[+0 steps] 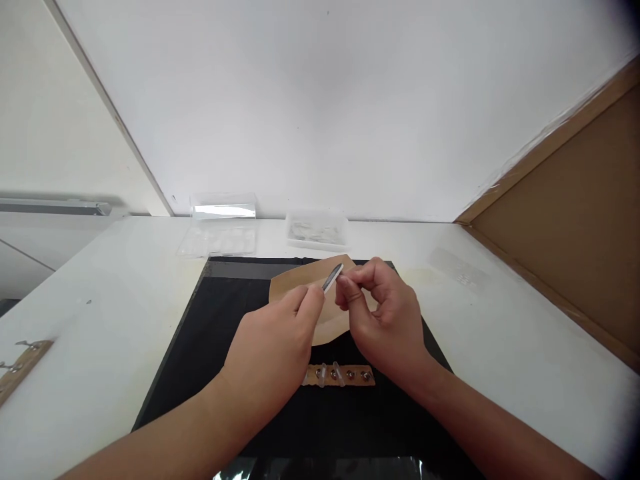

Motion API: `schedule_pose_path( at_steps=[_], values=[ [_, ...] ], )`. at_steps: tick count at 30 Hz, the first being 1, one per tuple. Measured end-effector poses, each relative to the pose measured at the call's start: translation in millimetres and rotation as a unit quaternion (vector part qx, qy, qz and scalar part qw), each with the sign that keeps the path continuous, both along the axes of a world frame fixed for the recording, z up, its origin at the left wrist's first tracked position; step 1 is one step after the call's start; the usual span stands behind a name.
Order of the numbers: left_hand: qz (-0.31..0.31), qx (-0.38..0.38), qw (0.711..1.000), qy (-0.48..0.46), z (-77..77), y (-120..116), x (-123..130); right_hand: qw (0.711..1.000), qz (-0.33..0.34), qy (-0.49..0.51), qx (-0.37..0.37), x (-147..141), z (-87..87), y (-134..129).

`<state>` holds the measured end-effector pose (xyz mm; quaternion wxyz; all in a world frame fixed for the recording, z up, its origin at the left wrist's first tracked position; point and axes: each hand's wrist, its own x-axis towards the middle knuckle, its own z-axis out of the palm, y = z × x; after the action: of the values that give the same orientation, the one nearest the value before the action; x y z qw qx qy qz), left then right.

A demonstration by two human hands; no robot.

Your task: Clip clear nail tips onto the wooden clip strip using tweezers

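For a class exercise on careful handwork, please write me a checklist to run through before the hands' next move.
1. Left hand gripping the slim dark-and-white item: ok.
2. Right hand holding something: cannot tell; its fingertips are pinched near the item's tip.
3. Brown paper on the black mat: ok.
4. Tan strip fully in view: not ok; the left hand hides one end.
5. Clear case shut: not ok; its lid stands open.

Single head-worn view, wide, from the wearer's side of the white tabletop [135, 287], facing forward and down; left hand [275, 340] and right hand [390, 317] near, white wall [310, 100] behind
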<state>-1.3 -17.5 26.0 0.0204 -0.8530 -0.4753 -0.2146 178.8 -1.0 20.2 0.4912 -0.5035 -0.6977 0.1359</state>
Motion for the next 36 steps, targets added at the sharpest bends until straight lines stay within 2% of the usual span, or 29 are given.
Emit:
schedule_pose_path(
  at_steps=[4,7,12,16,20,24,26,28,32,36],
  values=[
    [0.002,0.006,1.000,-0.005,0.2,1.0,0.9,0.998,0.022,-0.057,0.023,-2.6,0.8,-2.3],
    [-0.002,0.009,1.000,-0.007,1.0,0.7,1.5,0.999,-0.008,-0.036,0.025,-2.6,4.1,-2.2],
    [0.000,0.015,1.000,0.000,0.1,-1.0,0.8,1.000,0.023,-0.020,0.002,0.7,7.8,-0.3],
    [0.007,0.015,1.000,0.007,-1.5,-1.7,1.2,1.000,-0.014,0.000,-0.004,2.6,6.2,0.5],
    [0.014,-0.004,1.000,0.010,-1.2,-1.1,1.4,0.999,0.020,-0.035,0.004,0.8,3.1,-0.7],
    [0.023,-0.022,0.999,0.016,0.4,0.3,1.3,0.999,-0.003,-0.029,0.014,-1.3,0.9,-0.1],
    [0.024,-0.030,0.999,0.020,0.9,0.3,1.5,0.999,0.006,-0.034,0.016,-1.3,0.5,0.6],
    [0.022,-0.021,0.999,0.020,1.0,-0.1,1.5,0.998,0.021,-0.047,0.018,-1.0,0.4,1.2],
    [0.013,0.001,1.000,0.013,0.3,-1.6,0.7,0.999,0.005,-0.037,0.024,-0.5,1.2,0.8],
    [0.018,-0.001,1.000,0.015,0.1,-1.8,0.9,0.998,0.028,-0.048,0.022,-0.2,2.0,-0.1]
  ],
)
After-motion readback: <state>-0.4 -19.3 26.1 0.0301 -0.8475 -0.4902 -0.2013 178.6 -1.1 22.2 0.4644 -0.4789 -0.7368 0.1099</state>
